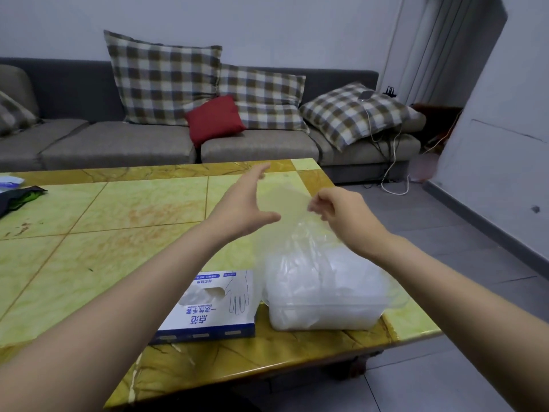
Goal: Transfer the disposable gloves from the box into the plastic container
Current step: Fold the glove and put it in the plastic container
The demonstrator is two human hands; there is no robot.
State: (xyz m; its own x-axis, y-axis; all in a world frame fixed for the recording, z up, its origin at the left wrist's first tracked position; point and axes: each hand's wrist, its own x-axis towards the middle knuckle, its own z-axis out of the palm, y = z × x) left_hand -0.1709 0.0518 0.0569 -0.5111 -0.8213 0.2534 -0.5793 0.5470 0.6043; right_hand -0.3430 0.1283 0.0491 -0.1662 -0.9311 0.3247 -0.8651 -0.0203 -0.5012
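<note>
Right hand [341, 214] pinched glove [286, 200] over heaped container [323, 318], left hand [245, 205] spread open; glove might slide off the heap.

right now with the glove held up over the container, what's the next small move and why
Probably lower the right hand so the clear glove it pinches settles onto the pile in the plastic container. The glove hangs just above the container, not yet inside, and the left hand is spread open beside the film, well placed to help press it down.
</note>
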